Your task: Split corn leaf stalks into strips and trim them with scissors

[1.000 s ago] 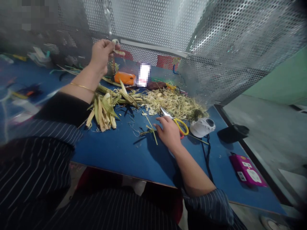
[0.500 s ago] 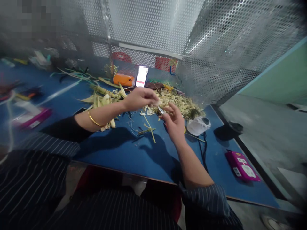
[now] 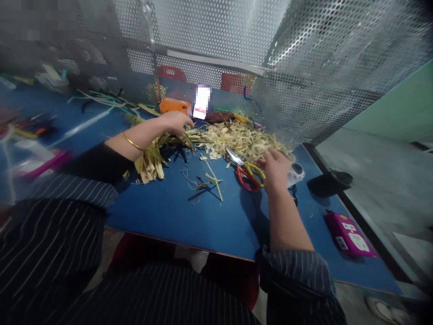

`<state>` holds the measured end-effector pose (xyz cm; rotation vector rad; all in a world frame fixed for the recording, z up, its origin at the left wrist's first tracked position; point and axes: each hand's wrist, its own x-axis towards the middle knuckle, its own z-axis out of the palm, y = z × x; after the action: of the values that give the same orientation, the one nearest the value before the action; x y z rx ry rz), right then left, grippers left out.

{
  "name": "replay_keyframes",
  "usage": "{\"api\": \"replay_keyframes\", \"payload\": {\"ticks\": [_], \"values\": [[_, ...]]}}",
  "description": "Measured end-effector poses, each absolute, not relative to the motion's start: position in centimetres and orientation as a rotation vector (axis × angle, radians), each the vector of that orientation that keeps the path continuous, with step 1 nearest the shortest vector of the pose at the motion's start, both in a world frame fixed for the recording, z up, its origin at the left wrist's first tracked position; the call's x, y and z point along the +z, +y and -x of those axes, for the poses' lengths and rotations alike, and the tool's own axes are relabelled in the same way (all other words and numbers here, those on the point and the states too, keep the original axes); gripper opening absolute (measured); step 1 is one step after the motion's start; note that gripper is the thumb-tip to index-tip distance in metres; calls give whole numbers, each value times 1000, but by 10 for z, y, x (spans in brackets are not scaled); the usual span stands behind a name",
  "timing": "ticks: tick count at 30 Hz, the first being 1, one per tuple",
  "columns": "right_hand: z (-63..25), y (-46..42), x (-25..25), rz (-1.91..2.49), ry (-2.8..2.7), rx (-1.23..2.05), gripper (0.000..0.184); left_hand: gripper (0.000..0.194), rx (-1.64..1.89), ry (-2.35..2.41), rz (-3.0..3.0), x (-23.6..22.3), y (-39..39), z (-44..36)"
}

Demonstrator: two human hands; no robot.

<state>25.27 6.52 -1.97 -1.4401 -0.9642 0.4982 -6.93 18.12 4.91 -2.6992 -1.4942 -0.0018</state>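
My left hand [image 3: 176, 123] hovers over the pale dried leaf strips, which look like corn husks [image 3: 151, 164], left of the middle. Its fingers are apart and partly hidden by the back of the hand; nothing shows in them. A pair of scissors [image 3: 241, 163] with one red and one yellow handle loop lies on the blue table, blades partly open and pointing away to the left. Just right of the loops is my right hand [image 3: 275, 169], fingers loosely curled and apart, holding nothing visible. Behind the scissors spreads a heap of shredded husk scraps [image 3: 230, 135].
Thin stalks [image 3: 214, 181] and loose thread lie mid-table. At the back stand a lit phone [image 3: 202, 103] and an orange packet [image 3: 174, 106]. On the right are a white roll [image 3: 296, 174], a black cup-like object [image 3: 329, 183] and a magenta packet [image 3: 350, 234]. A perforated metal screen [image 3: 216, 40] rises behind.
The scissors, earlier in my right hand, now lie on the table. My right hand has moved right, away from them. My left hand has moved left and back, over the husks.
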Motion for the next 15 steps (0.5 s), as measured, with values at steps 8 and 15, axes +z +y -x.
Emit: {"api": "replay_keyframes", "payload": {"ticks": [8,15], "values": [[-245,53,-24,1828,-1468,-51,54,34,102,-1352,2621,30,193,114],[-239,52,-27,1814,-1535,-16,48,36,-2,-1581,2548,51,193,164]]}}
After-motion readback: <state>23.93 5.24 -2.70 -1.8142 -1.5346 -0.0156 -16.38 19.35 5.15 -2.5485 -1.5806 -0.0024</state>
